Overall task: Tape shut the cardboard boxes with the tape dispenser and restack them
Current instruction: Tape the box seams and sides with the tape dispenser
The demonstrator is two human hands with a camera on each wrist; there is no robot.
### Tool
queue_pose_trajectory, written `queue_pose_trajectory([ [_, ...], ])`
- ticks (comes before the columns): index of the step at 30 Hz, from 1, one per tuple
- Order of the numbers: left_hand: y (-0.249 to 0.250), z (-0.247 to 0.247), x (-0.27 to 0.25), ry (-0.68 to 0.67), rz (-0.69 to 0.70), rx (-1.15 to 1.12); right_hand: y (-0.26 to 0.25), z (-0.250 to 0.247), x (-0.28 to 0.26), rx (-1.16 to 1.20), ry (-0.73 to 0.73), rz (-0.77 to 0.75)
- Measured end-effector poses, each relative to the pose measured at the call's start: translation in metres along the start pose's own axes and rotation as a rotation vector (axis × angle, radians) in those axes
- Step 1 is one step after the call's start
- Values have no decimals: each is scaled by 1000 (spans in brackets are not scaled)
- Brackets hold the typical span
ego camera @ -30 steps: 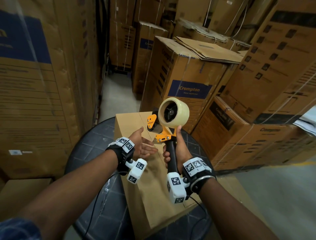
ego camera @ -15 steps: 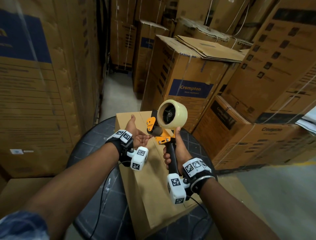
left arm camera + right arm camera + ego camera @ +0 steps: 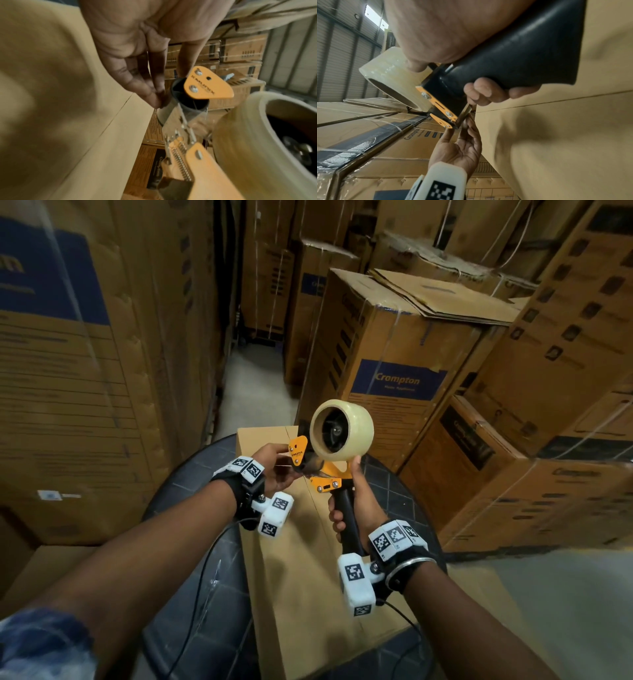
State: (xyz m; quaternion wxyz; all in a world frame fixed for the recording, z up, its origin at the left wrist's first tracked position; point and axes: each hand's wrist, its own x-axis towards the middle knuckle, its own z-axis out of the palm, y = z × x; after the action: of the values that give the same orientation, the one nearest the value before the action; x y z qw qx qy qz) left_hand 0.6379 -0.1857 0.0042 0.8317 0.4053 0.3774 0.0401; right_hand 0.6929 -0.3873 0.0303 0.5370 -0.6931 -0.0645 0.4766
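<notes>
1. While the right hand (image 3: 352, 508) wraps its fingers round the black handle of the orange-and-black metal tape dispenser (image 3: 323, 470), thumb pointing up to the roll, it holds the tool upright in the air above the box.
2. Sitting on top of the dispenser is a fat roll of clear packing tape (image 3: 342, 431), its open core facing the head camera.
3. Left hand (image 3: 274, 469) is up at the front end of the dispenser, next to the grey roller (image 3: 187, 102). Fingers are mostly straight and bunched close, tips right at the roller by the orange side plate (image 3: 208, 85). Can't tell if they've actually pinched the tape end; it's blurry there.
4. Plain brown cardboard box (image 3: 301, 577) lies flat under both hands on a round dark table (image 3: 185, 484). Its top flaps meet in a centre seam (image 3: 109, 124), and I see no tape on it.
5. All around are tall stacks of brown cartons, and the one straight ahead has a blue Crompton label (image 3: 397, 380).
6. Both wrists wear white camera blocks with black square markers (image 3: 354, 571).
</notes>
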Motion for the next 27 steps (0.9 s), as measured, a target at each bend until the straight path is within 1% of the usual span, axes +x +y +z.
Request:
queue_pose_trajectory([
  [3,3,2,3,27,-7,-41,-8,-7,9,1,-43,9],
  [7,5,9,4,93,32,-51,-15,-16,26,4,-85,9],
  [12,10,12,4,153,57,-156,-17,-22,46,56,-150,-17],
  [16,17,12,13,205,37,-218,-17,-20,55,55,-141,-23],
  [18,25,11,17,181,18,-212,-21,-19,59,45,-132,-5],
  [23,47,10,37,126,1,-53,-35,-12,73,48,-97,19],
  [26,59,5,58,98,-11,109,-42,-5,82,54,-68,31],
  [27,65,1,69,109,-11,177,-45,-3,86,57,-58,30],
])
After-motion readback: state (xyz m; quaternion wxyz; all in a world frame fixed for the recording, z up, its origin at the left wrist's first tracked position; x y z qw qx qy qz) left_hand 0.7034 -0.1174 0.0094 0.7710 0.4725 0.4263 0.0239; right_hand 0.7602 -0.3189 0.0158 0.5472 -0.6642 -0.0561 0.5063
